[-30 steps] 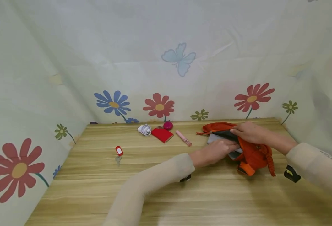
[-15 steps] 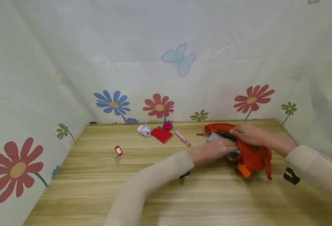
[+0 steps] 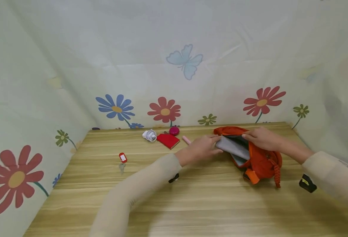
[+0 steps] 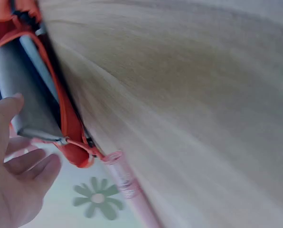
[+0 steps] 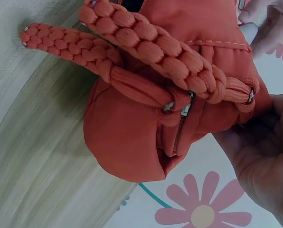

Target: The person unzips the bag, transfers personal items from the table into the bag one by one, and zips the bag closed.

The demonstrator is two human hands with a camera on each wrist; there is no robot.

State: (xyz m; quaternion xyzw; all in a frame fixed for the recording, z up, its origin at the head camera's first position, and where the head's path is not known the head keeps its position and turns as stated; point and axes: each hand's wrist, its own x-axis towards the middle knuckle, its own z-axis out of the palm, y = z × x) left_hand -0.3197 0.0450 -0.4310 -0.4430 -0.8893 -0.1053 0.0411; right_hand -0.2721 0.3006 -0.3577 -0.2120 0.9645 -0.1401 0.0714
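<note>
An orange bag point(image 3: 262, 161) with braided cord straps point(image 5: 146, 52) lies on its side at the right of the table, its zipped mouth gaping to the left. Inside sits a flat grey item point(image 3: 234, 148), one end poking out of the mouth. My right hand point(image 3: 264, 138) pinches the upper edge of the bag's mouth, fingers partly hidden behind the fabric in the right wrist view. At the protruding grey end is my left hand point(image 3: 200, 149). In the left wrist view its thumb point(image 4: 11, 104) overlaps the grey surface, and the other fingers spread loosely past the end.
Along the back lie a white coiled cable with charger point(image 3: 150, 135), a red notebook point(image 3: 168, 140), a magenta round case point(image 3: 174, 131) and a pink tube point(image 4: 127, 183) beside the bag's tip. A key with a red tag point(image 3: 122, 157) lies at left. Printed curtains stand behind.
My left hand has drawn out of the bag's mouth to the left, uncovering more of the grey item and partly hiding the pink tube. The right hand keeps its grip on the bag.
</note>
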